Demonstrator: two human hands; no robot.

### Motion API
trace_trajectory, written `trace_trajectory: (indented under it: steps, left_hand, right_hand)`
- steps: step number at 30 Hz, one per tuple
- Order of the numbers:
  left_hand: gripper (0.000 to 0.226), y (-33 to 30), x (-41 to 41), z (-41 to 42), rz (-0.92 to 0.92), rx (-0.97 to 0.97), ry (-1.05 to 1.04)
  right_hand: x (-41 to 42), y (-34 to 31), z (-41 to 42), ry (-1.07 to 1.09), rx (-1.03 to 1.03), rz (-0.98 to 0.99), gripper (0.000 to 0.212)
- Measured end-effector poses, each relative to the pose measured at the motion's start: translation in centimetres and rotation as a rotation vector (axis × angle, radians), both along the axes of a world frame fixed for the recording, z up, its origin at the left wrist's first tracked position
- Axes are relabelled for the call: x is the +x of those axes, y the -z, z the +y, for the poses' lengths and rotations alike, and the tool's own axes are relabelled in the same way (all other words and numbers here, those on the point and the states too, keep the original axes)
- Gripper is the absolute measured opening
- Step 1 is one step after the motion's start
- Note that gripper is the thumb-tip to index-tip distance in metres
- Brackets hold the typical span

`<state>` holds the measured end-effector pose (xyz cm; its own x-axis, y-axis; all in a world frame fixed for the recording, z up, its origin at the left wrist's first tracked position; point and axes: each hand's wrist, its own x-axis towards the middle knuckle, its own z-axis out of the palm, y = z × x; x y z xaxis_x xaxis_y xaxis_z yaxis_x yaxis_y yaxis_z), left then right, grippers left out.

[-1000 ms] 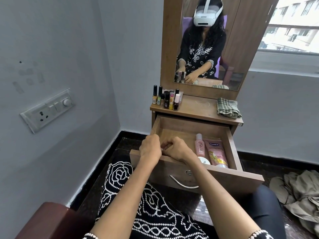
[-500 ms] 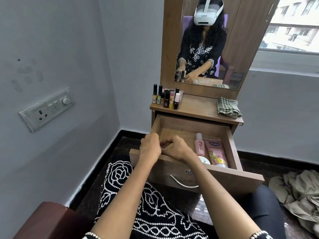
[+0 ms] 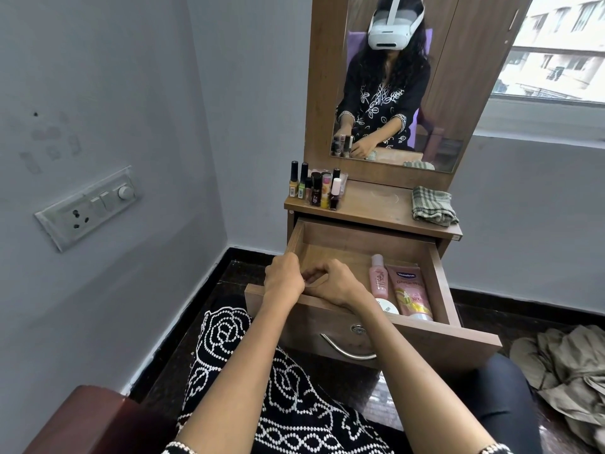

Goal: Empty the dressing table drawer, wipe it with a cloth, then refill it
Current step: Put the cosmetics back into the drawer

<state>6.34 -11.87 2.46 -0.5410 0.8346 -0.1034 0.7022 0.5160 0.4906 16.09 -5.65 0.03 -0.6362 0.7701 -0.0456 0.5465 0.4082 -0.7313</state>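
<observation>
Both hands over the open drawer [image 3: 438, 283], left hand [image 3: 283, 278] and right hand [image 3: 330, 281] touching, fingers curled; contents of grip impossible to tell. Right of the fingers, pink bottle [image 3: 379, 281] and tube [image 3: 411, 294] inside. Beyond, cloth [image 3: 432, 206] on tabletop.

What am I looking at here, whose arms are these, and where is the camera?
No machine: a person wears a camera on the head, the white headset seen in the mirror, looking down at both arms. The left hand and right hand meet, fingers curled, in the open drawer; what they grip is hidden. In the drawer lie a pink bottle, a Vaseline tube and a white jar. On top stand nail polish bottles and a folded checked cloth.
</observation>
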Motion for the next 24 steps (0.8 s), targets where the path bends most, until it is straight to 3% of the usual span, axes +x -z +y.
trace_trajectory:
  steps: [15,19,21,24]
  left_hand:
    - [0.029,-0.1,-0.7,0.4,-0.103,0.019,0.000]
    - [0.049,-1.7,-1.9,0.7,-0.216,0.046,-0.019]
    - [0.061,-3.2,-2.5,1.1,-0.250,0.089,-0.010]
    - [0.053,-5.2,-2.6,2.9,-0.133,0.277,0.035]
  right_hand:
    - [0.2,0.1,0.1,0.030,-0.008,0.079,0.030]
    - [0.7,-0.3,0.1,0.011,-0.091,0.227,0.028]
    - [0.8,-0.9,0.5,0.034,-0.064,0.301,0.021]
    - [0.8,-2.4,2.9,0.153,0.073,0.378,0.022]
